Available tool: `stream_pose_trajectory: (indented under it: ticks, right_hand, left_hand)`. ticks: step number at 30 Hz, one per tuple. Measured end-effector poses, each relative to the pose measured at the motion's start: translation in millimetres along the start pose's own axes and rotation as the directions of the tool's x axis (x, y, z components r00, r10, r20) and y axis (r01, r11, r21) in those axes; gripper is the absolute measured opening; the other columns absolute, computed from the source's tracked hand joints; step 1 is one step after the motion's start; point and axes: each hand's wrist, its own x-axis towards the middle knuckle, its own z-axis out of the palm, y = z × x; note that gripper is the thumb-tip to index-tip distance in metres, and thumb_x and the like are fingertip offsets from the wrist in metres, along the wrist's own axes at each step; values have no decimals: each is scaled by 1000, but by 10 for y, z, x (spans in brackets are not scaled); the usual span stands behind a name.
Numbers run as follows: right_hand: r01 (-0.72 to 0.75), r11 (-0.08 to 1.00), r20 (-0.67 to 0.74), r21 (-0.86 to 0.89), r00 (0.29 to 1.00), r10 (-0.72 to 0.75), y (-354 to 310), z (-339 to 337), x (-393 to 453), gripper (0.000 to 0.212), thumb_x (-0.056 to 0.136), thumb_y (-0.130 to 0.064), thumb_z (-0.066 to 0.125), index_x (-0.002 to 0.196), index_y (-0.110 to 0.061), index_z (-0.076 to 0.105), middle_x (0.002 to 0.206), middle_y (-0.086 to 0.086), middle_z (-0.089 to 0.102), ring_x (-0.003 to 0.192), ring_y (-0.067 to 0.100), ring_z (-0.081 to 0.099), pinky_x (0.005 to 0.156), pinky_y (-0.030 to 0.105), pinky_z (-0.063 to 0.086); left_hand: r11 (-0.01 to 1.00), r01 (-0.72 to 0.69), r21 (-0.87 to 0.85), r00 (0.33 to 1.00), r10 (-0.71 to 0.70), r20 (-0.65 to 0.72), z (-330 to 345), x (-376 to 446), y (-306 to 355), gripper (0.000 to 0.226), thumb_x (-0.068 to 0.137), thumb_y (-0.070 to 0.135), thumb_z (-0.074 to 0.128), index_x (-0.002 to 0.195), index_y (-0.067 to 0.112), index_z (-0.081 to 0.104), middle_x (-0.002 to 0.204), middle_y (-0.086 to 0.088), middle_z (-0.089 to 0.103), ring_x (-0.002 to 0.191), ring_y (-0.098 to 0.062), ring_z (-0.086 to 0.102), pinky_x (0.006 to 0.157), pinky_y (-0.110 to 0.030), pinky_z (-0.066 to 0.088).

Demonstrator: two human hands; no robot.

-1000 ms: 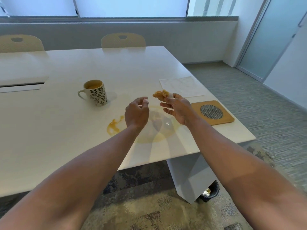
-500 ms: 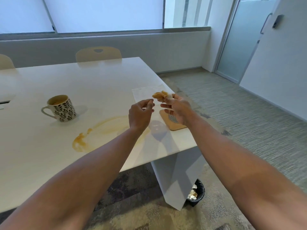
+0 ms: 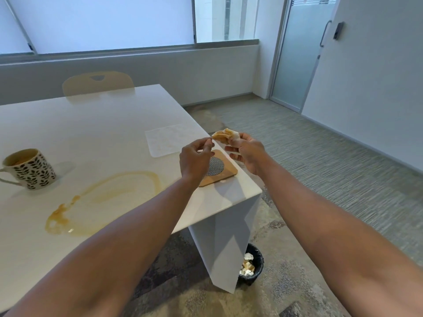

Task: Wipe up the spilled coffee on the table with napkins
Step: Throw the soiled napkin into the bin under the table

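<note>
Stretching across the left of the view is the white table (image 3: 96,133), its near right corner jutting toward the carpeted floor. On it, the spilled coffee (image 3: 100,200) lies as a wide tan ring with a darker puddle at its near left end, just in front of the leaf-patterned mug (image 3: 28,169), which stands upright with coffee inside. Farther along the top a clean flat napkin (image 3: 170,139) sits near the right edge, and just beside it, toward the corner, lies a square wooden coaster (image 3: 223,171) with a round mesh centre. Down on the floor by the table's leg is a black bin (image 3: 256,265) with crumpled napkins in it.

Both arms reach out over the table corner. The right hand (image 3: 248,154) has its fingers curled round a stained, crumpled napkin (image 3: 225,136), held up in the air above the table's right edge. The left hand (image 3: 195,157) hovers over the coaster, fingers bent inward, thumb and forefinger meeting at the wad's left tip; whether they actually pinch it, I cannot tell.
</note>
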Motion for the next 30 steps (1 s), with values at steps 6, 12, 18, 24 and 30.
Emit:
stream_pose_trajectory:
  ticks: [6, 12, 18, 24, 30]
  right_hand:
    - [-9, 1000, -59, 6, 998, 9, -6, -370, 58, 6, 93, -22, 62, 98, -24, 64, 97, -3, 72, 94, 17, 67, 73, 30, 52]
    - [-26, 999, -111, 21, 993, 29, 43, -745, 116, 6, 94, -22, 61, 98, -24, 64, 94, -4, 72, 89, 15, 66, 71, 29, 52]
    - [-44, 999, -160, 2, 986, 44, 122, -1119, 176, 7, 93, -20, 62, 100, -22, 64, 98, -1, 72, 87, 14, 68, 67, 27, 53]
    - [-68, 998, -175, -16, 982, 64, 219, -1420, 203, 7, 92, -18, 64, 98, -21, 64, 101, 2, 72, 87, 14, 68, 68, 27, 53]
    - [-101, 995, -190, -13, 977, 96, 342, -1660, 185, 8, 91, -18, 65, 99, -20, 64, 99, 3, 72, 87, 14, 67, 71, 29, 53]
  left_hand:
    - [998, 32, -49, 998, -30, 49, 425, -10, 21, 17, 97, 32, 62, 107, 28, 76, 86, 20, 74, 71, -1, 73, 80, -38, 61]
    - [986, 100, -130, 990, -85, 110, 898, -36, 7, 18, 99, 27, 59, 108, 25, 75, 92, 9, 76, 73, -6, 74, 79, -39, 61]
    - [940, 254, -226, 961, -221, 164, 1339, -87, 31, 20, 101, 24, 54, 106, 24, 73, 97, 3, 76, 75, -10, 74, 80, -36, 61]
    - [874, 382, -299, 922, -339, 187, 1673, -191, 25, 18, 103, 20, 51, 107, 24, 68, 101, 0, 74, 84, -14, 74, 83, -34, 60]
    - [809, 496, -315, 868, -452, 205, 1973, -250, 13, 17, 102, 15, 50, 105, 22, 65, 102, -2, 71, 89, -15, 72, 82, -33, 59]
